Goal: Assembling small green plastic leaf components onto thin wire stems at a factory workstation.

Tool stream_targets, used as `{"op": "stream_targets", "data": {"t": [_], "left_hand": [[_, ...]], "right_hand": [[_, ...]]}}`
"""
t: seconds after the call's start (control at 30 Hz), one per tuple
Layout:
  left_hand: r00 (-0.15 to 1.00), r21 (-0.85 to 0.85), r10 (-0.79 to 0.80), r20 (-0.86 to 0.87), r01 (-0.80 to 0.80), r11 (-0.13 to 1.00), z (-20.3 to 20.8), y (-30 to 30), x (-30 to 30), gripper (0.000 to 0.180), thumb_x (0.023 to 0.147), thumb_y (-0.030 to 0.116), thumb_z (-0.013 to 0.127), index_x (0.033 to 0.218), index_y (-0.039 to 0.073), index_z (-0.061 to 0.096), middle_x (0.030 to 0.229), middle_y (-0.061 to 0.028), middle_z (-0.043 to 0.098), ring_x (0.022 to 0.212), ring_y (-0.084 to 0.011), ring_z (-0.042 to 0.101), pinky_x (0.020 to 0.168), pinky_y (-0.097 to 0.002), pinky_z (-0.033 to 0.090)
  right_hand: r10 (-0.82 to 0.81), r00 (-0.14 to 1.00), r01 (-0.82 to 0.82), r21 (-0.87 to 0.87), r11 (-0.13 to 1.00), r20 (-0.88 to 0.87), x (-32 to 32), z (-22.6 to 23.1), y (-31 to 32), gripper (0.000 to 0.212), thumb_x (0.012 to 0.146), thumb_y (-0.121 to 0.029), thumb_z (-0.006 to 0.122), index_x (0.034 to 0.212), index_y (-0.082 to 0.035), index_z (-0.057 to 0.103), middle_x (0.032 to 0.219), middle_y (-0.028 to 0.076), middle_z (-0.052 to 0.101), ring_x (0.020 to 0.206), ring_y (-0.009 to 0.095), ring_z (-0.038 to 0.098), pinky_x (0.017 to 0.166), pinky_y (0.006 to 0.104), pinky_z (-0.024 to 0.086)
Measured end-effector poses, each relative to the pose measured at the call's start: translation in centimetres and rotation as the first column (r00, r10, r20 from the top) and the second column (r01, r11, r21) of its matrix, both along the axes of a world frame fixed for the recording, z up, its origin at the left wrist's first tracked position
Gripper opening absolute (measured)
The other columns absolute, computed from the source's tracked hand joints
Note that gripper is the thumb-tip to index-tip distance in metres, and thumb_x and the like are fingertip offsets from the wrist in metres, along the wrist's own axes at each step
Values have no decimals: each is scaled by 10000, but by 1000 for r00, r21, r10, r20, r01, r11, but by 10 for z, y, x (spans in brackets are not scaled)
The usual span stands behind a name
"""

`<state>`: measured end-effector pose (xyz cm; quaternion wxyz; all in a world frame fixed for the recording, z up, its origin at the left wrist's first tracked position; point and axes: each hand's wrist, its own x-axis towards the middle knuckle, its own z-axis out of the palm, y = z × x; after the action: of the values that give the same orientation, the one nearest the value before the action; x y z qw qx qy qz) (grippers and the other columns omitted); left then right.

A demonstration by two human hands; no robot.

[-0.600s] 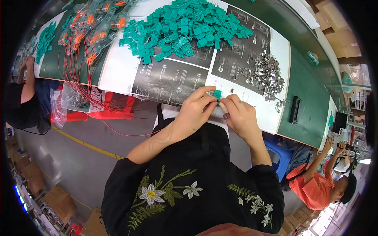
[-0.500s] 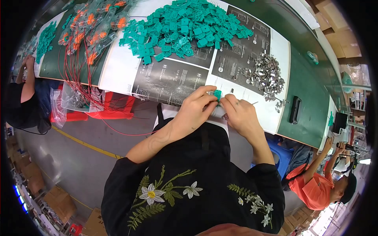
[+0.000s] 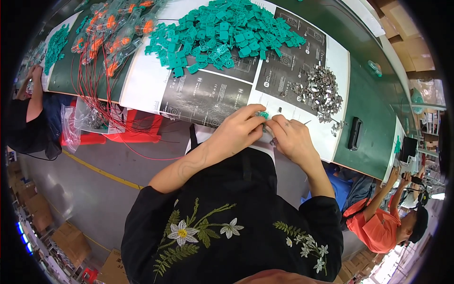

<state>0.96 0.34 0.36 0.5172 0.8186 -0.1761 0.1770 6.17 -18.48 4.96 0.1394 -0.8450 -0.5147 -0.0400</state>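
At the near edge of the worktable, my two hands meet fingertip to fingertip. My left hand (image 3: 240, 128) pinches a small green plastic part (image 3: 264, 114), whose lower portion is hidden by the fingers. Right beside it, my right hand (image 3: 292, 137) is closed with thumb and index finger against the same part; anything else in its grip is hidden. A small shiny piece (image 3: 273, 141) shows under the right fingers, too small to name. Ahead lies a large heap of similar green plastic parts (image 3: 222, 33). A smaller pile of little metal clips (image 3: 324, 92) lies to the right.
Printed black-and-white sheets (image 3: 208, 97) cover the green table (image 3: 364, 137). Clear housings with orange parts (image 3: 111, 42) and red wires (image 3: 94, 71) lie at the left. A black bar-shaped object (image 3: 354, 132) rests at the right. Other people sit at both sides.
The green part has tilted or sunk lower between my fingers, so less of it shows. Both hands have shifted only slightly.
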Motion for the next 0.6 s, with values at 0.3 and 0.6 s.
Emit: {"op": "stream_targets", "data": {"t": [0.3,0.6], "left_hand": [[977,-60,-140,-159,131,989,11,8,8,111,743,-2,651,825,-19,577,1046,-117,553,801,-281,611,681,-354,514],[972,-117,-146,-186,125,985,14,6,9,121,744,-9,650,846,-26,586,1009,-112,536,795,-271,608,682,-356,507]], "right_hand": [[29,999,-30,-26,999,-23,3,3,-2,420,604,-27,651,1016,-46,569,953,73,562,628,257,565,567,367,474],[43,998,-44,-7,999,-37,5,5,-2,446,579,-17,652,1016,-52,566,959,70,560,629,256,564,563,366,472]]}}
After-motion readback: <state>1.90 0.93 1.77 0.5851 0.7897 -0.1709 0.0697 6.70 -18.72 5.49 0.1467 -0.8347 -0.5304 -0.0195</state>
